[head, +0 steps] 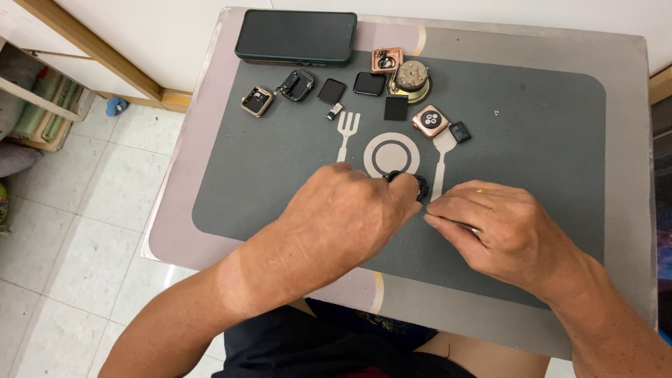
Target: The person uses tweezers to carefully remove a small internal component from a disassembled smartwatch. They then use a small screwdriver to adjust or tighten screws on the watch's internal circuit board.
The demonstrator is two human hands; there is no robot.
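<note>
While several small square watch cases (430, 120) and loose black screens (369, 83) lie opened along the far edge of the grey placemat (546, 126), one black watch body (408, 181) sits mid-worktop, pinched in the left hand (346, 213). The right hand (500, 231) grips a thin metal tool (467, 227) at its edge; this piece looks not yet opened.
</note>
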